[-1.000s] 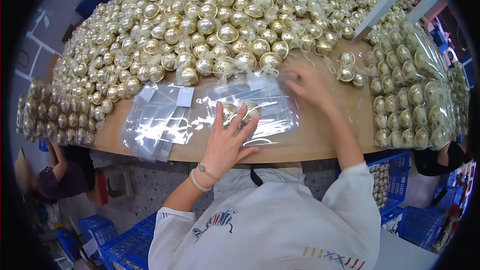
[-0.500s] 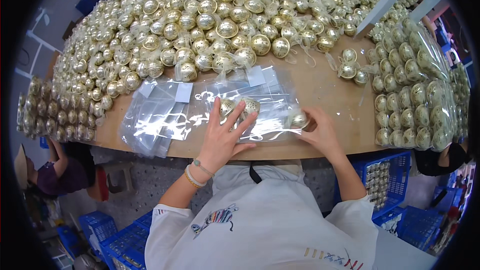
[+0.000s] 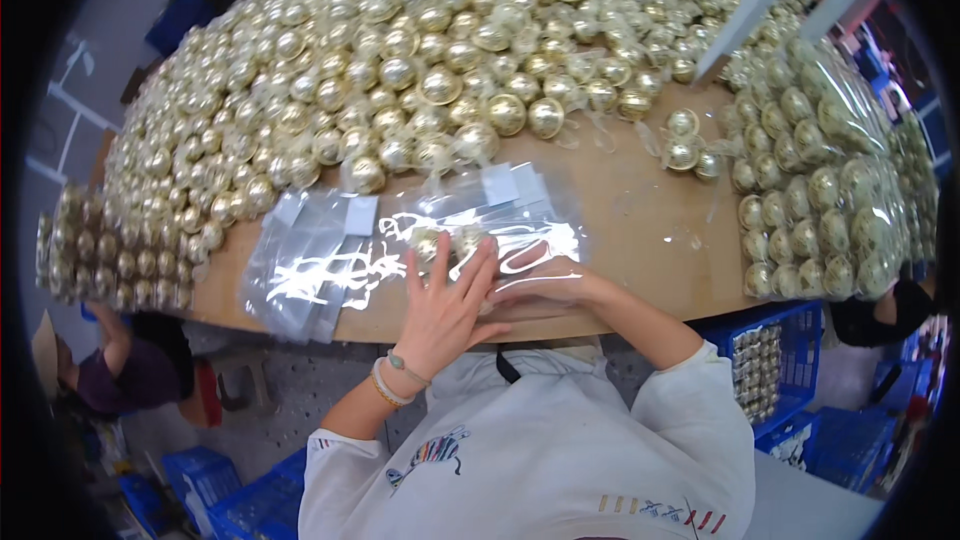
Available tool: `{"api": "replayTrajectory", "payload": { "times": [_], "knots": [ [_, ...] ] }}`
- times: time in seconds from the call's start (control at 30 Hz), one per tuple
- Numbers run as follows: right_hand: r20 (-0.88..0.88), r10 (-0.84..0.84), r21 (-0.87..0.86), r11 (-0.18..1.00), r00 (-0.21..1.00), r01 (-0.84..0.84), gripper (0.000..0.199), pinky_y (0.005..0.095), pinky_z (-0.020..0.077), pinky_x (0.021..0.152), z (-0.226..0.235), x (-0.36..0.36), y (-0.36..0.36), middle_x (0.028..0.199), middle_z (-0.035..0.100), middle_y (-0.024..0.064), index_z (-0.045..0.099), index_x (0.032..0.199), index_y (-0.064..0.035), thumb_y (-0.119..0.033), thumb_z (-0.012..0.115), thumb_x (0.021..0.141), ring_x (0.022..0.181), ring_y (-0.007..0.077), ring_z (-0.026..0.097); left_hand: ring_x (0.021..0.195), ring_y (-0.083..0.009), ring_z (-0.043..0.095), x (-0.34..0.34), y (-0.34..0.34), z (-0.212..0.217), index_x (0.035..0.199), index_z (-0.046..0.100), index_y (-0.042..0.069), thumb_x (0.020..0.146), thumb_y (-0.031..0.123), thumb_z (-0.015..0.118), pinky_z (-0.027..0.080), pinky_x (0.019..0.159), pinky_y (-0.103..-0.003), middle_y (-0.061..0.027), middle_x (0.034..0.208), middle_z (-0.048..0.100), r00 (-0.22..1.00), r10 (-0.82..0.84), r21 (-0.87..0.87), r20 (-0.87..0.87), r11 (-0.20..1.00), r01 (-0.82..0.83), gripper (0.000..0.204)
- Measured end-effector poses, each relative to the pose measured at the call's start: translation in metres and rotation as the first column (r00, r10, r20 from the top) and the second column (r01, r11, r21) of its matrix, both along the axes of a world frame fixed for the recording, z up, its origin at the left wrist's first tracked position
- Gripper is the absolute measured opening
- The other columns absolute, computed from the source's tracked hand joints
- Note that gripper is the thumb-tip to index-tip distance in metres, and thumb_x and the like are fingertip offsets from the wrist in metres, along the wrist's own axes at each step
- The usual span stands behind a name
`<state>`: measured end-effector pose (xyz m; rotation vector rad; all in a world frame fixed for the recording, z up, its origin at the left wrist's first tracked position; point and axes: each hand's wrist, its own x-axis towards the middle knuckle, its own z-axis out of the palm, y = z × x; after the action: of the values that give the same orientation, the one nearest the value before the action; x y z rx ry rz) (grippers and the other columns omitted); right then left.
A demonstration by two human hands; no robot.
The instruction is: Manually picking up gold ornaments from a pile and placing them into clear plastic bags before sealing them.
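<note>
My left hand (image 3: 450, 295) lies with its fingers spread on a clear plastic bag (image 3: 545, 218), pressing over two gold ball ornaments (image 3: 430, 242) inside it. From the right, my right hand (image 3: 545, 278) reaches into the bag's mouth, under the film. Glare and plastic hide its fingertips, and the ball it carried is not plain to see. Left of this bag lies a stack of flat clear bags (image 3: 300, 270). White labels (image 3: 500, 183) show at the bags' upper ends.
A large heap of gold ball ornaments (image 3: 400, 70) with pale ribbons covers the table's far side. Filled clear packs stand at the right (image 3: 825, 225) and left (image 3: 125, 250). Few loose balls (image 3: 683, 152) lie right of centre. A blue crate (image 3: 800, 360) stands below the table's right edge.
My right hand has moved left with a gold ball, from the bag's mouth to inside it. My left hand stays spread on the bag. An arm has appeared at the far edge.
</note>
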<state>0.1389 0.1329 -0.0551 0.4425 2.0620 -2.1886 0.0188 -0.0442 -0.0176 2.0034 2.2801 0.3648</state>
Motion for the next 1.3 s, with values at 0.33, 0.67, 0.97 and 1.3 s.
{"api": "replayTrajectory", "payload": {
  "times": [0.33, 0.67, 0.97, 1.3],
  "knots": [
    [-0.258, -0.382, 0.586, 0.669, 0.888, 0.458, 0.025, 0.0281, 0.0519, 0.072, 0.051, 0.011, 0.170, 0.092, 0.072, 0.0085, 0.068, 0.101, 0.0013, -0.016, 0.069, 0.083, 0.083, 0.0128, 0.065, 0.141, -0.0435, 0.020, 0.008, -0.002, -0.011, 0.143, 0.043, 0.027, 0.076, 0.057, 0.064, 0.013, 0.105, -0.069, -0.0030, 0.153, 0.033, 0.981, 0.061, 0.062, -0.186, 0.997, -0.050, 0.076],
    [0.098, -0.669, 0.991, 0.132, 0.737, -0.012, 0.058, 0.0480, 0.0416, 0.099, -0.001, -0.034, 0.396, 0.135, 0.049, 0.0173, 0.049, 0.132, -0.0095, -0.036, 0.063, 0.081, 0.118, 0.0356, 0.053, 0.139, -0.0444, 0.023, 0.014, -0.001, -0.013, 0.141, 0.044, 0.034, 0.074, 0.059, 0.065, 0.012, 0.104, -0.072, -0.0001, 0.152, 0.034, 0.989, 0.067, 0.002, -0.131, 0.998, -0.067, 0.075],
    [-0.453, -0.480, 0.541, 0.522, 0.751, 0.660, 0.055, 0.0352, 0.0483, 0.091, 0.063, -0.003, 0.200, 0.112, 0.056, 0.0146, 0.050, 0.130, -0.0064, -0.009, 0.070, 0.079, 0.101, 0.0287, 0.061, 0.139, -0.0444, 0.023, 0.010, 0.007, -0.005, 0.141, 0.046, 0.028, 0.075, 0.059, 0.065, 0.012, 0.106, -0.069, -0.0032, 0.152, 0.034, 0.986, 0.085, -0.046, -0.142, 0.995, -0.092, 0.075],
    [-0.170, -0.320, 0.952, 0.190, 0.932, 0.239, 0.060, 0.0393, 0.0445, 0.096, 0.030, 0.002, 0.235, 0.125, 0.055, 0.0195, 0.048, 0.133, -0.0084, -0.014, 0.069, 0.077, 0.113, 0.0332, 0.055, 0.139, -0.0429, 0.025, 0.010, 0.010, -0.007, 0.142, 0.043, 0.029, 0.075, 0.059, 0.064, 0.015, 0.105, -0.068, -0.0028, 0.151, 0.036, 0.981, 0.059, 0.028, -0.187, 0.998, -0.055, 0.076]
  ]
}}
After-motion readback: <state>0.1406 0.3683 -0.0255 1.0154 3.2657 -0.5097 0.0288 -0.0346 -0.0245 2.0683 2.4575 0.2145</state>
